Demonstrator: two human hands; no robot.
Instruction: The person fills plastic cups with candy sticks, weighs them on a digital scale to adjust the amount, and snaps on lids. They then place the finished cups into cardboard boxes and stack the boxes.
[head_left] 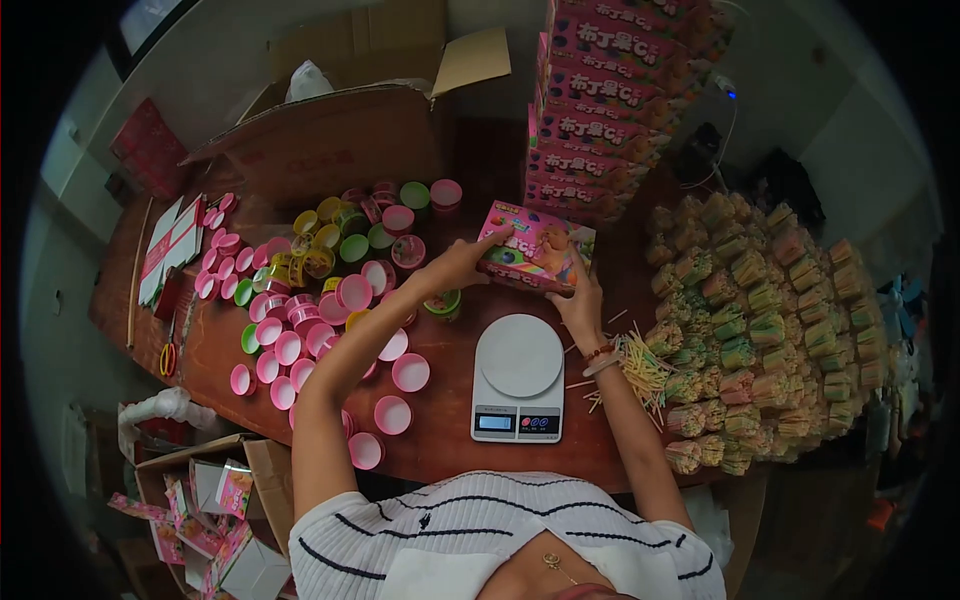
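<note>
A closed pink printed box point(540, 245) sits on the table between both of my hands. My left hand point(462, 266) is closed on its left end, with a finger reaching over the top. At the front right corner my right hand point(580, 300) grips the box, fingers over the top and side. A bead bracelet and a pale bangle circle my right wrist. Just in front of the box is a white kitchen scale point(519, 375) with a lit display; its plate carries nothing. A green cup point(443, 303) stands beside my left hand, partly covered by it.
Many pink, green and yellow cups point(410, 372) spread over the left side. Bundled thin sticks point(765, 330) fill the right, with loose sticks point(640, 375) near my right wrist. Stacked pink boxes point(590, 125) and a cardboard carton point(330, 140) stand behind. Yellow-handled scissors point(168, 358) lie far left.
</note>
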